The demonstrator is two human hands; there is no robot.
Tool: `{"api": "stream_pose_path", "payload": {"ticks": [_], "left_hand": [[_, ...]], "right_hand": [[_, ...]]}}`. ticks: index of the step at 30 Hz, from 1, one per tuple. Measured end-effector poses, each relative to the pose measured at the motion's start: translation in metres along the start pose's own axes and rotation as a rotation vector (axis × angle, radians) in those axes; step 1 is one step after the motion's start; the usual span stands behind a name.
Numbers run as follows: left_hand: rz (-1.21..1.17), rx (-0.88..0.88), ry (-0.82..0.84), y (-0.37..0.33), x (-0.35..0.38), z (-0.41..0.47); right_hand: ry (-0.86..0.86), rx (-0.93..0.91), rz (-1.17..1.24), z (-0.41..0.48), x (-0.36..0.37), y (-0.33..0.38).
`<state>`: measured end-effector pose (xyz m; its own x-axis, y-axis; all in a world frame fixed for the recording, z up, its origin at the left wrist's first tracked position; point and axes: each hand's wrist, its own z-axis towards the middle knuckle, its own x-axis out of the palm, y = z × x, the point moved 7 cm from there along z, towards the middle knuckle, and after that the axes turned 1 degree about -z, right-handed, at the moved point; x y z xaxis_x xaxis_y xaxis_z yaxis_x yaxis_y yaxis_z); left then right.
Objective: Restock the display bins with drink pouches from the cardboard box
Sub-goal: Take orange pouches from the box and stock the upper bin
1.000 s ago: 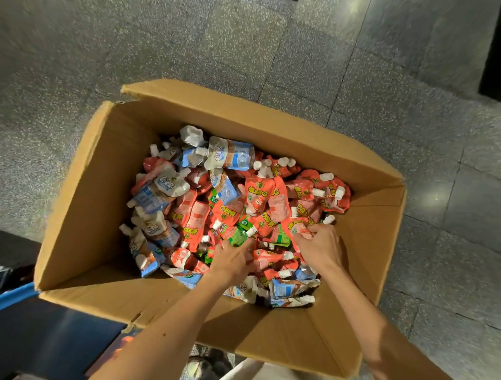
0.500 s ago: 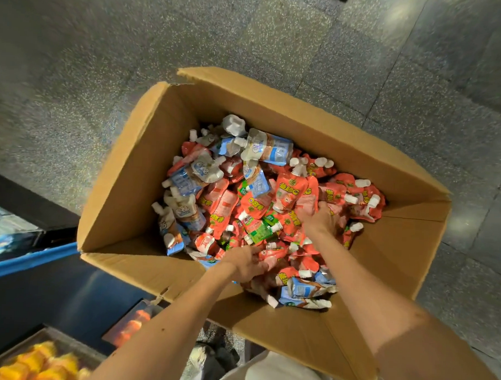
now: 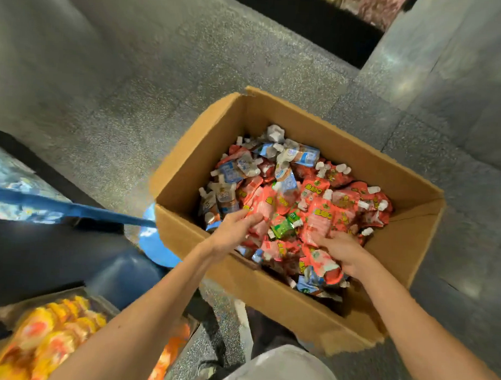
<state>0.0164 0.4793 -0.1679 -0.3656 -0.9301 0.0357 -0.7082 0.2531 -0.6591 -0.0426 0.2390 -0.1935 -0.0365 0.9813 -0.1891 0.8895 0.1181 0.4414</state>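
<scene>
Left hand point(image 3: 233, 229) and right hand point(image 3: 343, 250) each clutch red pouches point(image 3: 319, 220) in the cardboard box point(image 3: 268, 292), heaped full beyond them; restocking looks barely begun

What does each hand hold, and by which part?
The left hand grips a pale red pouch by its left edge; the right hand grips a second red pouch by its bottom end.

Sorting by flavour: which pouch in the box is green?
The green pouch between left hand and right hand, atop red pouches; the others seen are red or blue.
</scene>
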Motion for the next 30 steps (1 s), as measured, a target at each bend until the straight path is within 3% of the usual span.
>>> {"api": "stream_pose_path", "payload": {"ticks": [6,11,15,19,24,30], "left_hand": [[-0.365,0.267,-0.043,-0.041,-0.038,-0.144],[-0.495,0.563,-0.085,-0.035,-0.1,-0.312],[-0.559,0.785,-0.257,-0.012,-0.148,-0.439],[-0.576,1.0,-0.496,0.014,-0.189,-0.55],[-0.636,1.076,-0.818,0.046,-0.234,-0.648],[-0.789,1.123,-1.121,0.082,-0.265,-0.726]], "right_hand": [[0.337,-0.298,0.129,-0.139,0.097,0.06],[0.62,-0.493,0.315,-0.263,0.211,0.089],[0.812,-0.665,0.33,-0.368,0.308,0.107],[0.944,-0.667,0.205,-0.459,0.394,0.104],[1.128,-0.886,-0.033,-0.565,0.477,0.107],[1.31,-0.951,-0.091,-0.637,0.559,0.099]]}}
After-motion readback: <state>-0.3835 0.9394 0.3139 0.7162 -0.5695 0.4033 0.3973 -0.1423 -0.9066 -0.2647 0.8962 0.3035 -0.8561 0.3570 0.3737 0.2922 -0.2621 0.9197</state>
